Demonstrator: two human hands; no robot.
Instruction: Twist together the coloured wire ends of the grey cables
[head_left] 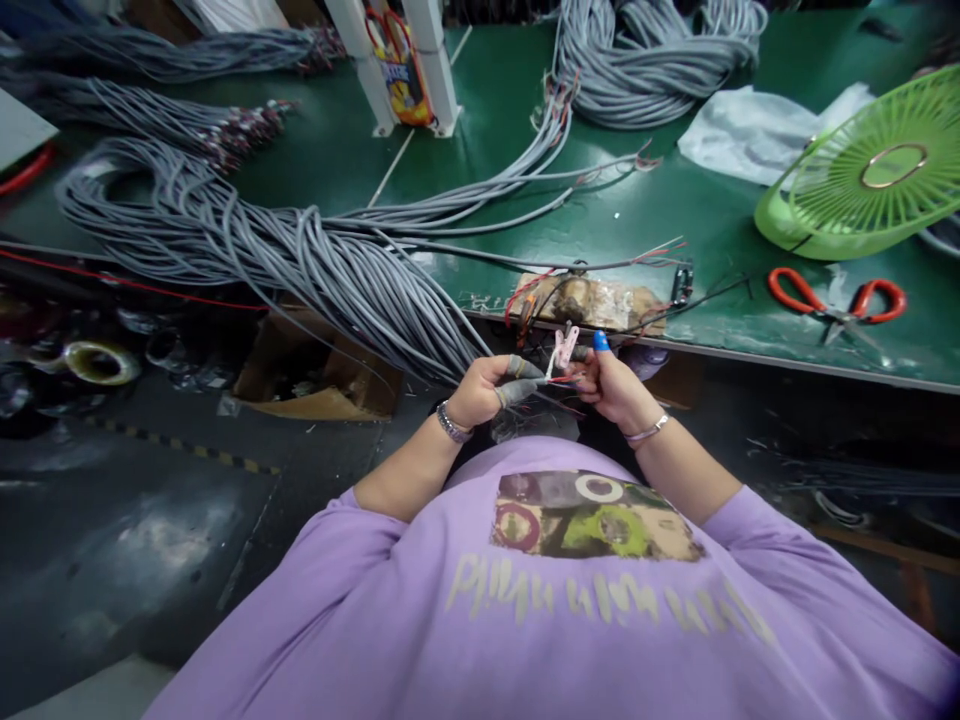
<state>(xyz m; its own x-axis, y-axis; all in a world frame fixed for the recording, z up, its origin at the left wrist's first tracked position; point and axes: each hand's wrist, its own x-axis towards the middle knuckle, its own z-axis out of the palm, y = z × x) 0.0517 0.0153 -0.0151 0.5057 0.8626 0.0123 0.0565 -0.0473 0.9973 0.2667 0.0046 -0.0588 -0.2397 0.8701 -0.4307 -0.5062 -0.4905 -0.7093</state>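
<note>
My left hand (486, 388), with grey covers on its fingertips, pinches the end of a grey cable close to the bench edge. Thin coloured wires (562, 379) fan out from that cable end toward my right hand (616, 388). The right fingers are closed around the wire ends; a blue cover sits on the thumb. Just beyond the hands, a pink clip (566, 345) stands at the bench edge. Behind it lies a worn, taped block (600, 300) with wires around it. A thick bundle of grey cables (360, 285) runs along the bench to my left hand.
Red-handled scissors (836, 308) and a green fan (870, 170) lie to the right on the green bench (480, 110). Another coil of grey cable (645, 70) is at the back. A white post (431, 60) stands on the bench. Below left is a cardboard box (315, 370).
</note>
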